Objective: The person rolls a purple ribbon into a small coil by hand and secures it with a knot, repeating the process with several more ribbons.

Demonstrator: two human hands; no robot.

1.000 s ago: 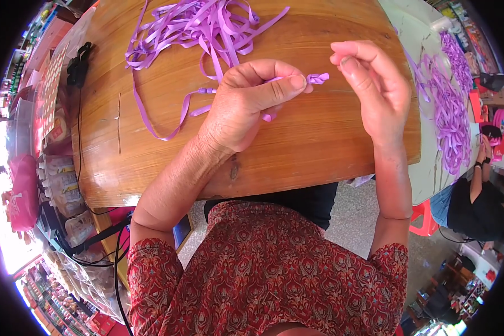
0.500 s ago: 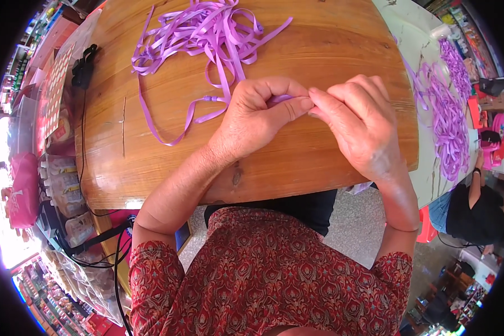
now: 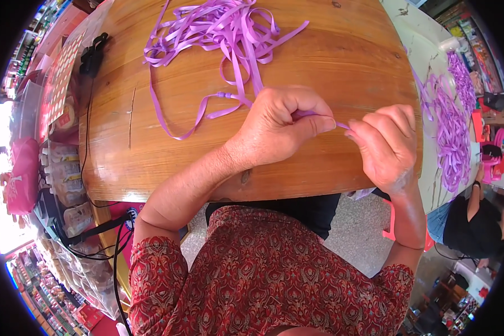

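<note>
Your left hand pinches purple ribbon thumb-to-finger; just right of that grip, your curled right hand pinches too.

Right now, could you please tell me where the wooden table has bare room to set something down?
The wooden table is bare beyond the right hand, right of the purple ribbon pile, and at near left beside the left forearm. The pile crowds its far middle.

A black cable bundle and pink bag sit at left — a red stool at right.
</note>
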